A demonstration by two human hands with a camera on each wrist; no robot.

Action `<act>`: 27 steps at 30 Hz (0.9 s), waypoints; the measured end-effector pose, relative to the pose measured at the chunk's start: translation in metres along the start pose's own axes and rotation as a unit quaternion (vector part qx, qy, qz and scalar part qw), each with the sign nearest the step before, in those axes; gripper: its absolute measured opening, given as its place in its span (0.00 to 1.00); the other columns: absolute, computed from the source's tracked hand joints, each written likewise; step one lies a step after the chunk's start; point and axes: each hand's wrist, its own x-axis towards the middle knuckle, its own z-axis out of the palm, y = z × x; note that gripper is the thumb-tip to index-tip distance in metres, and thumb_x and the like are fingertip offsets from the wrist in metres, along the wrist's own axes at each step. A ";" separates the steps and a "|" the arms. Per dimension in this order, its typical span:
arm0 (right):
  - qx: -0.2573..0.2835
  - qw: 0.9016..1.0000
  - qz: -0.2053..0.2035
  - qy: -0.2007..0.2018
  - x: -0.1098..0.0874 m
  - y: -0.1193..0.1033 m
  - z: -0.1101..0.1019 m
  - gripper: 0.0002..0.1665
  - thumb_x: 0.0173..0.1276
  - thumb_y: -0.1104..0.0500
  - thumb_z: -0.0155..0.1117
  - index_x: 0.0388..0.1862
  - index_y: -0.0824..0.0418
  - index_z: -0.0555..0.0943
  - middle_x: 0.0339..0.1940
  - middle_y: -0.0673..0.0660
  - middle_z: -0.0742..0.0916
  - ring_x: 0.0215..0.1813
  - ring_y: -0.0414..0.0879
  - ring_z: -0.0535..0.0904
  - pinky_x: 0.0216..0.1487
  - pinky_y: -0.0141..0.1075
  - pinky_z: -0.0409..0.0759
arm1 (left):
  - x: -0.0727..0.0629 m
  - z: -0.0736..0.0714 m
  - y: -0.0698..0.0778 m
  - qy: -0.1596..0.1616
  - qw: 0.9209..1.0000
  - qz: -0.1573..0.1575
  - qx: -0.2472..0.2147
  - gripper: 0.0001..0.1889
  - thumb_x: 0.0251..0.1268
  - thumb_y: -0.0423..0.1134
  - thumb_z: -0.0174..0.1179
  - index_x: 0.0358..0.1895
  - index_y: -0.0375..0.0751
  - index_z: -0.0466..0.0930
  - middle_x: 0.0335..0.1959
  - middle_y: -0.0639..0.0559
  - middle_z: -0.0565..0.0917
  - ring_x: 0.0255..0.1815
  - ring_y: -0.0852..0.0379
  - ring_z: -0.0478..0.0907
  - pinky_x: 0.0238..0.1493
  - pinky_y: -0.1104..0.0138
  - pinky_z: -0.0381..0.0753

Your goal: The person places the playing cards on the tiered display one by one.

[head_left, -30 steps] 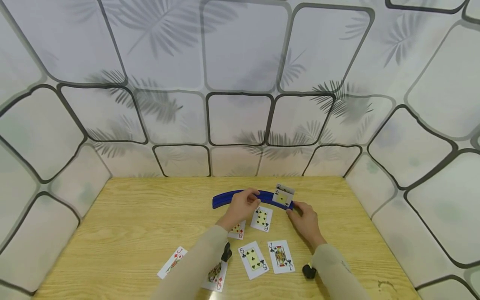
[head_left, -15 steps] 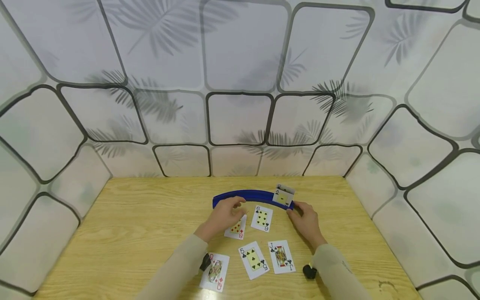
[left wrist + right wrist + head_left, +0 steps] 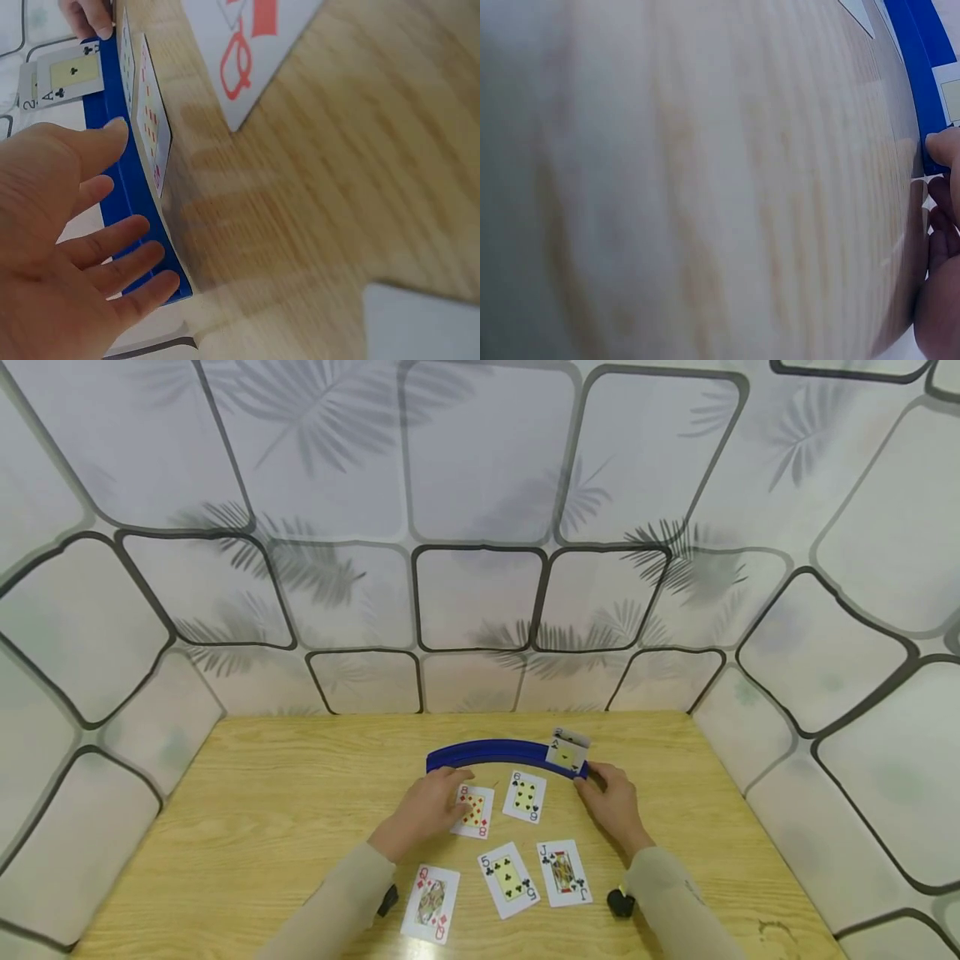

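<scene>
A curved blue card holder [image 3: 487,750] lies across the back of the table. At its right end stand an ace of clubs [image 3: 564,755] and a two [image 3: 28,88] behind it. My right hand [image 3: 611,802] pinches that end, thumb in front and fingers behind, as the right wrist view shows. My left hand [image 3: 427,806] hovers with spread, loosely bent fingers near the holder's left end, holding nothing. Beside it lies the eight of diamonds [image 3: 478,817], its left edge partly covered in the head view. The six of spades [image 3: 524,797] lies to its right.
Nearer me lie a queen of diamonds [image 3: 431,903], a five of clubs [image 3: 508,880] and a jack of clubs [image 3: 563,872]. A white card corner [image 3: 420,322] shows in the left wrist view. Patterned walls [image 3: 480,602] enclose the wooden table [image 3: 247,793] at the back and sides.
My left hand has moved left and toward me, away from the holder's middle, uncovering the eight and the queen of diamonds. A jack seen at left is now hidden behind the sleeve. My right hand stays.
</scene>
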 end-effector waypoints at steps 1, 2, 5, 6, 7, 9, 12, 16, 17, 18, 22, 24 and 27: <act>0.000 1.000 -0.001 0.001 0.000 0.000 0.000 0.31 0.78 0.53 0.67 0.72 0.69 0.76 0.71 0.71 0.79 0.76 0.66 0.71 0.80 0.60 0.66 | -0.001 0.001 0.000 -0.004 1.000 -0.003 0.007 0.26 0.69 0.41 0.72 0.68 0.39 0.79 0.63 0.36 0.83 0.64 0.37 0.81 0.64 0.45 0.83; -0.001 1.000 -0.002 0.001 0.000 0.000 0.000 0.31 0.78 0.53 0.67 0.72 0.69 0.76 0.71 0.71 0.80 0.76 0.66 0.71 0.80 0.60 0.66 | -0.002 0.001 -0.001 -0.007 1.000 -0.006 0.012 0.27 0.69 0.43 0.72 0.68 0.39 0.79 0.64 0.36 0.83 0.64 0.36 0.81 0.65 0.44 0.82; -0.004 1.000 -0.007 0.004 -0.001 0.000 0.001 0.31 0.77 0.54 0.67 0.71 0.70 0.77 0.70 0.71 0.80 0.75 0.67 0.72 0.79 0.61 0.67 | -0.006 0.003 0.000 -0.024 0.999 -0.016 0.037 0.33 0.67 0.49 0.73 0.71 0.40 0.76 0.66 0.35 0.81 0.66 0.35 0.79 0.65 0.42 0.81; -0.004 1.000 -0.009 0.005 -0.001 0.000 0.001 0.30 0.77 0.54 0.67 0.71 0.70 0.77 0.70 0.72 0.80 0.75 0.68 0.72 0.79 0.62 0.67 | -0.007 0.003 0.000 -0.030 0.998 -0.021 0.045 0.34 0.67 0.50 0.74 0.72 0.40 0.76 0.67 0.34 0.80 0.67 0.34 0.79 0.65 0.41 0.81; -0.005 1.000 -0.009 0.005 -0.001 0.000 0.001 0.30 0.77 0.54 0.67 0.71 0.70 0.77 0.70 0.72 0.80 0.75 0.68 0.72 0.79 0.62 0.67 | -0.008 0.004 0.000 -0.036 0.998 -0.025 0.052 0.36 0.66 0.52 0.73 0.73 0.41 0.75 0.67 0.35 0.80 0.68 0.34 0.78 0.65 0.40 0.81; -0.003 1.000 -0.007 0.004 -0.001 0.000 0.001 0.31 0.77 0.54 0.68 0.71 0.70 0.77 0.70 0.72 0.80 0.75 0.68 0.72 0.79 0.62 0.67 | -0.011 0.005 0.001 -0.041 0.997 -0.029 0.064 0.37 0.66 0.54 0.73 0.73 0.40 0.74 0.67 0.35 0.79 0.68 0.33 0.77 0.65 0.39 0.80; -0.001 1.000 -0.001 0.000 0.000 0.000 0.001 0.31 0.77 0.54 0.67 0.71 0.69 0.76 0.71 0.71 0.79 0.76 0.67 0.71 0.80 0.61 0.66 | -0.014 0.006 0.003 -0.041 0.996 -0.037 0.069 0.39 0.65 0.56 0.73 0.73 0.40 0.74 0.68 0.35 0.79 0.69 0.32 0.76 0.65 0.38 0.79; -0.001 1.000 0.002 -0.005 0.000 0.000 0.000 0.31 0.77 0.54 0.67 0.72 0.69 0.76 0.72 0.71 0.79 0.77 0.66 0.70 0.81 0.60 0.65 | -0.018 0.005 0.007 -0.045 0.995 -0.051 0.073 0.40 0.64 0.58 0.73 0.73 0.39 0.74 0.70 0.33 0.77 0.72 0.32 0.74 0.67 0.37 0.78; -0.002 1.000 0.002 -0.005 0.000 0.000 0.000 0.31 0.77 0.54 0.66 0.72 0.69 0.76 0.72 0.71 0.79 0.77 0.67 0.70 0.81 0.60 0.65 | -0.019 0.005 0.007 -0.047 0.995 -0.054 0.076 0.40 0.64 0.58 0.73 0.73 0.39 0.74 0.71 0.33 0.76 0.72 0.31 0.74 0.67 0.37 0.77; -0.001 1.000 0.002 -0.005 0.000 0.000 0.000 0.31 0.77 0.54 0.67 0.72 0.69 0.76 0.72 0.71 0.79 0.77 0.66 0.70 0.81 0.60 0.65 | -0.020 0.004 0.008 -0.048 0.994 -0.056 0.078 0.40 0.64 0.59 0.73 0.73 0.38 0.74 0.71 0.32 0.76 0.73 0.31 0.73 0.67 0.37 0.77; -0.003 1.000 -0.003 -0.002 -0.001 0.000 0.000 0.31 0.77 0.54 0.67 0.71 0.69 0.76 0.71 0.71 0.79 0.76 0.67 0.71 0.80 0.60 0.66 | -0.023 0.005 0.009 -0.049 0.993 -0.061 0.090 0.40 0.66 0.60 0.70 0.73 0.36 0.74 0.73 0.31 0.74 0.75 0.30 0.71 0.68 0.37 0.77; -0.003 1.000 -0.005 0.000 -0.001 0.000 0.000 0.30 0.77 0.54 0.67 0.71 0.70 0.76 0.71 0.71 0.80 0.76 0.67 0.71 0.80 0.60 0.66 | -0.025 0.005 0.009 -0.050 0.992 -0.062 0.093 0.40 0.67 0.61 0.69 0.73 0.35 0.74 0.74 0.30 0.73 0.76 0.29 0.70 0.69 0.36 0.76; -0.003 1.000 -0.008 0.006 -0.001 0.000 0.001 0.30 0.76 0.55 0.68 0.70 0.70 0.77 0.70 0.72 0.80 0.75 0.67 0.72 0.79 0.61 0.67 | -0.026 0.006 0.009 -0.051 0.992 -0.062 0.096 0.40 0.68 0.61 0.68 0.73 0.35 0.74 0.75 0.30 0.72 0.76 0.28 0.69 0.70 0.37 0.75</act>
